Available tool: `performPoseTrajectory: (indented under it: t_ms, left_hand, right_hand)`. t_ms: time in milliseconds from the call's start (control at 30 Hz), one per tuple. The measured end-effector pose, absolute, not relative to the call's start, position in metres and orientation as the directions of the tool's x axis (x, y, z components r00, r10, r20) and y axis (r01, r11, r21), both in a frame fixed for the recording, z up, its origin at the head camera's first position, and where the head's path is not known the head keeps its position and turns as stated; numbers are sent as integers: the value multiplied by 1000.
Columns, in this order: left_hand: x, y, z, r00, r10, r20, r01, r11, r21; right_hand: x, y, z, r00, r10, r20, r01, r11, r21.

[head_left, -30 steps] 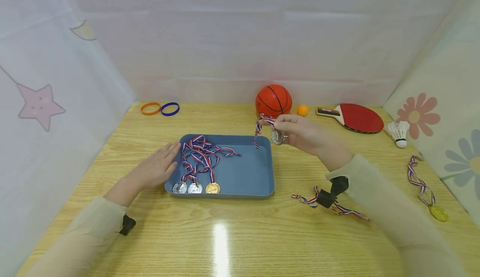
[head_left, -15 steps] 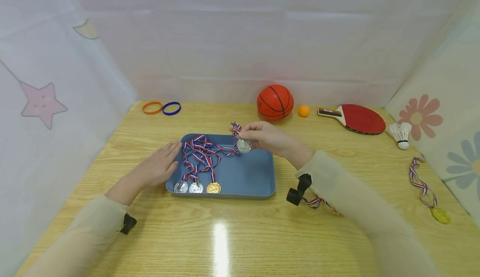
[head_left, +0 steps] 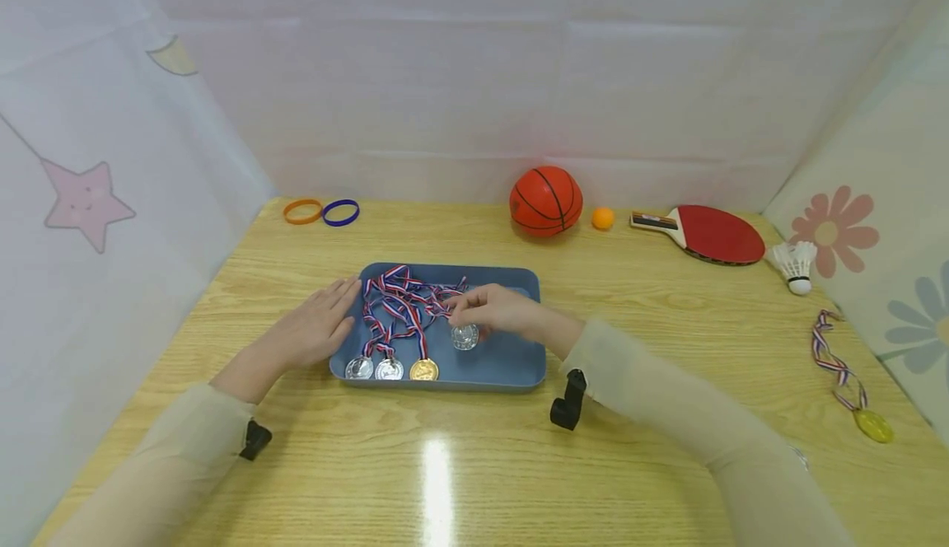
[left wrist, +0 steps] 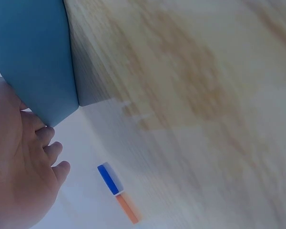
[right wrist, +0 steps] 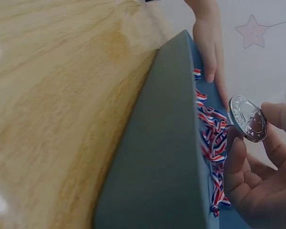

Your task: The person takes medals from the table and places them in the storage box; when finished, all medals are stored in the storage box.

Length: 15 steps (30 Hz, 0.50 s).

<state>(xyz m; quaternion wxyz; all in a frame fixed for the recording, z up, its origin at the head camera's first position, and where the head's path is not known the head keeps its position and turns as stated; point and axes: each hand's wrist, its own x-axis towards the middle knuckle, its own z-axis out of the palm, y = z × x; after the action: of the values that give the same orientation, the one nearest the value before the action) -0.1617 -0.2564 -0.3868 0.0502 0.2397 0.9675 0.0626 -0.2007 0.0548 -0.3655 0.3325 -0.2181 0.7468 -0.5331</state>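
My right hand [head_left: 498, 313] pinches a silver medal [head_left: 465, 337] by its edge, over the middle of a blue-grey tray [head_left: 511, 378]. In the right wrist view the medal [right wrist: 248, 119] is tilted between thumb and fingers, and striped ribbon lies below it. Along the tray's near left side lie two silver medals [head_left: 389, 369] and a gold medal [head_left: 424, 369], their red, white and blue ribbons [head_left: 404, 308] tangled behind them. At the tray's left wall my left hand [head_left: 315, 324] rests with fingers extended; in the left wrist view those fingers touch its outer side.
Behind the tray are an orange wristband [head_left: 302, 212], a blue wristband [head_left: 341, 212], a small basketball [head_left: 546, 202], an orange ball [head_left: 603, 218] and a table-tennis bat [head_left: 712, 234]. A shuttlecock [head_left: 795, 267] and another gold medal [head_left: 874, 426] lie at the right.
My right hand has carried the silver medal leftward from beyond the tray's right end, then down over its middle. The left hand has stayed at the tray's left wall.
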Motion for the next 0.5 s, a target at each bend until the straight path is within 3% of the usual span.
performPoseTrajectory:
  t_ms: [233,500]
  left_hand:
    - [-161,-255,-385,-881,468,-71,455,878,147]
    - [-160,-255,-385,-881,470,-60,457,876,151]
  right_hand:
    - [-193,53,-378,-716,-630,-302,11,421,-907]
    - [-186,51,-392,-703,-656,-276,-131,501,-855]
